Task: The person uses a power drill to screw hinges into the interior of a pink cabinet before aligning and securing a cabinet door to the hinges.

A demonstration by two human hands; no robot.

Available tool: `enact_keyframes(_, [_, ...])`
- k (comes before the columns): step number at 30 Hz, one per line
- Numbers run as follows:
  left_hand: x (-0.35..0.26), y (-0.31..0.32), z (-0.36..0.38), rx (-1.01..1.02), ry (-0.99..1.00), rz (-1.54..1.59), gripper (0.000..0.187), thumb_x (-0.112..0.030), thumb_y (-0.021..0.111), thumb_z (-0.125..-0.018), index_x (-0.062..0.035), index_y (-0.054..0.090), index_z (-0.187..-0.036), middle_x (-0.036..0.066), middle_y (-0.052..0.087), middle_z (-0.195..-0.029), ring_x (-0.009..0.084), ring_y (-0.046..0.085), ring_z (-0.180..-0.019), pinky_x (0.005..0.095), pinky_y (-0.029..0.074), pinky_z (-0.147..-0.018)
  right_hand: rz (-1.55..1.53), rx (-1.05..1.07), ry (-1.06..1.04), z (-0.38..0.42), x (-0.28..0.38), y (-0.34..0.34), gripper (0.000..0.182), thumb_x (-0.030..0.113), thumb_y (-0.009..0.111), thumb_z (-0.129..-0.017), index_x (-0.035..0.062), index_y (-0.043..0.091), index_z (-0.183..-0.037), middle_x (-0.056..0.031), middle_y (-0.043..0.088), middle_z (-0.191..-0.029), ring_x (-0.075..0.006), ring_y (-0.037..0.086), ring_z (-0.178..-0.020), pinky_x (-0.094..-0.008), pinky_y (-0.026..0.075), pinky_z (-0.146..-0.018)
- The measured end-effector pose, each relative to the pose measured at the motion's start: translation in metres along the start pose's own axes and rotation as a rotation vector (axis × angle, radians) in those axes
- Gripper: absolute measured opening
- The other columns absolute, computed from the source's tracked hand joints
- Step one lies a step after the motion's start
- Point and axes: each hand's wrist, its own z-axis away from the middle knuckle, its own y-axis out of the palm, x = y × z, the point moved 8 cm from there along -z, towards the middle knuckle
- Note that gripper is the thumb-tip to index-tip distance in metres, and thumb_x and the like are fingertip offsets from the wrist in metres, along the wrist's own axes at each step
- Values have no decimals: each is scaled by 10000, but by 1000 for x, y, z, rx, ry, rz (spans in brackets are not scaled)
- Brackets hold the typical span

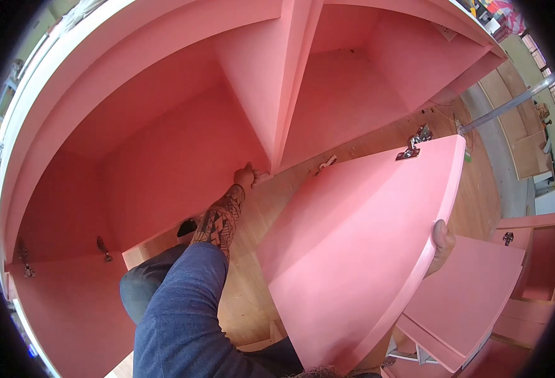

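My right hand (440,249) is closed around the curved edge of a pink cabinet door (359,239), its thumb on the near face. The door is tilted, with a metal hinge (408,151) at its upper right corner and another hinge (326,164) on its upper left edge. At the foot of the upright divider (282,94), my left hand (244,177) grips the lower front edge of the pink cabinet (164,183). Its fingers point right, partly hidden by the arm and small in view.
At the left, a second pink door hangs open (69,309) on two hinges. Another pink panel (463,290) lies to the right, beside more pink cabinet parts. A metal pole (510,104) crosses the upper right. Below is a wooden floor (249,264).
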Motion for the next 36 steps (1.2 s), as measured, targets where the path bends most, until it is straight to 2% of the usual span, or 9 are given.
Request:
enact_keyframes(2, [3, -21, 3, -101, 93, 188, 613, -532, 414, -1112, -26, 724, -959, 51, 613, -669, 182, 480, -440, 358, 390, -431, -32, 211, -83, 1, 7, 21, 415, 321, 655, -959, -79, 625, -1068, -117, 648, -979, -166, 625, -869, -303, 518, -806])
enact_keyframes(6, [16, -81, 3, -151, 42, 229, 602, -553, 441, -1099, -14, 706, -1149, 49, 635, -732, 180, 519, -499, 342, 421, -468, -139, 43, 1, 0, 18, 52, 361, 269, 611, -965, -69, 603, -1091, -103, 623, -985, -158, 613, -878, -301, 505, -792])
enact_keyframes(9, [-18, -134, 17, 49, 356, 716, 611, -559, 472, -1089, -17, 621, -1327, 54, 652, -883, 164, 593, -665, 322, 451, -537, -100, -1, 95, -10, 10, 46, 398, 253, 585, -964, -66, 570, -1201, -106, 613, -1037, -171, 609, -951, -326, 501, -849])
enact_keyframes(12, [-75, -159, 110, -361, 48, 700, 596, -557, 477, -1089, -42, 574, -1374, 61, 632, -998, 154, 606, -804, 341, 498, -639, 4, 49, 43, -14, 29, 63, 492, 250, 568, -965, -57, 523, -1347, -119, 613, -1139, -199, 600, -1071, -356, 492, -938])
enact_keyframes(17, [-119, -146, 184, 69, 198, -347, 497, -473, 493, -1101, -78, 587, -1387, 92, 654, -1191, 223, 655, -976, 406, 541, -861, 164, 149, 43, -8, 59, 88, 598, 230, 593, -967, -32, 469, -1490, -150, 598, -1316, -249, 576, -1224, -382, 465, -1041])
enact_keyframes(19, [-137, -120, 227, 272, 772, -923, 439, -403, 525, -1089, -67, 623, -1354, 123, 689, -1257, 289, 686, -1078, 422, 549, -902, 38, 177, 125, -14, 47, 84, 640, 219, 643, -958, -40, 453, -1511, -166, 594, -1356, -261, 571, -1251, -383, 459, -1059])
enact_keyframes(20, [-147, -108, 273, 316, 834, -994, 424, -389, 550, -1076, -64, 636, -1334, 135, 711, -1238, 311, 694, -1092, 435, 551, -916, -18, 155, 135, -7, 53, 88, 643, 153, 697, -930, -43, 466, -1498, -165, 600, -1352, -260, 595, -1217, -378, 471, -1056])
enact_keyframes(24, [-177, -111, 428, 576, 742, -1140, 476, -392, 588, -1067, -43, 626, -1388, 197, 696, -1325, 375, 653, -1249, 461, 526, -1045, 465, 176, -78, -12, 54, 76, 647, 69, 709, -899, -38, 452, -1483, -175, 608, -1330, -262, 625, -1158, -374, 504, -1018])
enact_keyframes(36, [-134, -93, 406, 633, 1027, -973, 354, -344, 638, -1033, -69, 685, -1252, 182, 745, -1159, 383, 705, -1107, 482, 550, -958, 779, 130, -44, 74, 67, 105, 816, -63, 628, -797, -24, 262, -1525, -242, 571, -1304, -311, 641, -1142, -413, 556, -951])
